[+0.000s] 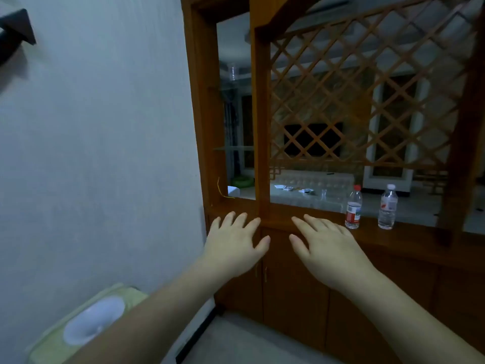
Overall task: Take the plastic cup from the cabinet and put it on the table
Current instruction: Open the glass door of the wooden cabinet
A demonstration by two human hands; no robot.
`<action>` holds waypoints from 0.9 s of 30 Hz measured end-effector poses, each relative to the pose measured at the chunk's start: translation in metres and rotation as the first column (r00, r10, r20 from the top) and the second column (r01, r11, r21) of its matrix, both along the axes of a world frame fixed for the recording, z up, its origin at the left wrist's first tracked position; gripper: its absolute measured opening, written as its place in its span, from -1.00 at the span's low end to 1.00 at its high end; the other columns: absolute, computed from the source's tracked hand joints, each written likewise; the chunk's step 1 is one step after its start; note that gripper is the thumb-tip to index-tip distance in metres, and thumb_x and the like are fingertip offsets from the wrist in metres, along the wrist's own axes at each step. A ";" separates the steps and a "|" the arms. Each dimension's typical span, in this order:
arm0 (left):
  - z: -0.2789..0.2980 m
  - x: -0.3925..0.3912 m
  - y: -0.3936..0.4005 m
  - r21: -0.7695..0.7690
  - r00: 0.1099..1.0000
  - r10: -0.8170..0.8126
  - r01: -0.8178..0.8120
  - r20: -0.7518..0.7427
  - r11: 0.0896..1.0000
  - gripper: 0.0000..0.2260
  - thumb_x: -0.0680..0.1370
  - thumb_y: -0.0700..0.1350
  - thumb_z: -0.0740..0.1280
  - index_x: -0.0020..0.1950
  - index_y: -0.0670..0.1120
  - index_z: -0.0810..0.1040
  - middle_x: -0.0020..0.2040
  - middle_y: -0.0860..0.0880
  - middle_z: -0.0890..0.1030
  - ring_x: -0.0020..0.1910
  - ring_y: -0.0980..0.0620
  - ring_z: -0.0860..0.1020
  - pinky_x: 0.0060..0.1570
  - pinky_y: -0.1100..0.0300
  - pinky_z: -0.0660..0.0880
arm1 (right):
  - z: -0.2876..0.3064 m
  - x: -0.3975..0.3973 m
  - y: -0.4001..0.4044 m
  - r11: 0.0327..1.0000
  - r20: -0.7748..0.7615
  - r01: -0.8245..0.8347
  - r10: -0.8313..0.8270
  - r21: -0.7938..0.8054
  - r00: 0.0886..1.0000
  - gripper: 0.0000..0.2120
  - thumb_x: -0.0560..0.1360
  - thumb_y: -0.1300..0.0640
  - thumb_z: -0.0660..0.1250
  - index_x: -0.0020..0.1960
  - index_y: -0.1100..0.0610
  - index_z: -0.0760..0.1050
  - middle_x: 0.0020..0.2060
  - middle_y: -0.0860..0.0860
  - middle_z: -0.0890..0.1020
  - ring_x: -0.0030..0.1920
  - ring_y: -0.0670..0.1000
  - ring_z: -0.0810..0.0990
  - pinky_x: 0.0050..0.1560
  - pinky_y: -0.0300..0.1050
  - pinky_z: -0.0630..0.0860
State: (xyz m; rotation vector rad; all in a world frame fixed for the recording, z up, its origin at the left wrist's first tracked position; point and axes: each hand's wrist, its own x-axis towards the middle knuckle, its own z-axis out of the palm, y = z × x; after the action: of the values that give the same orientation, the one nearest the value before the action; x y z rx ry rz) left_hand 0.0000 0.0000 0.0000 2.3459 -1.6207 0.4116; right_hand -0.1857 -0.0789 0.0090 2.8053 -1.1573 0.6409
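Observation:
A clear plastic cup (232, 71) stands on a glass shelf high in the left opening of the wooden cabinet (258, 127). My left hand (233, 243) and my right hand (328, 245) are stretched out flat, palms down, fingers apart, in front of the cabinet's counter ledge. Both hold nothing. The cup is far above them. No table shows in this view.
Two water bottles (353, 207) (388, 207) stand on the ledge to the right of my hands. A lattice panel (367, 88) fills the cabinet's right side. Lower cabinet doors (294, 298) are closed. A white wall (105, 153) is left, with a green-lidded bin (86, 324) at bottom left.

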 end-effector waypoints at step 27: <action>0.030 0.294 -0.181 -0.062 0.990 0.111 -0.106 0.092 0.992 -0.46 0.56 0.28 -0.04 0.50 0.13 0.22 0.53 -0.07 0.31 0.51 -0.13 0.20 0.46 -0.17 0.11 | 0.025 0.325 -0.207 0.988 0.007 -0.152 0.152 -0.005 0.988 -0.48 0.60 -0.12 0.03 0.53 -0.04 0.13 0.49 0.00 0.32 0.47 0.07 0.26 0.40 0.10 0.22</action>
State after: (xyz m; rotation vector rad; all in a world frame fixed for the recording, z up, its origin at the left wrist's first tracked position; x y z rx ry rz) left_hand 0.2937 -0.1810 0.0303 2.4129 -1.5042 0.5929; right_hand 0.1390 -0.2862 0.0341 2.9103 -0.9480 0.6629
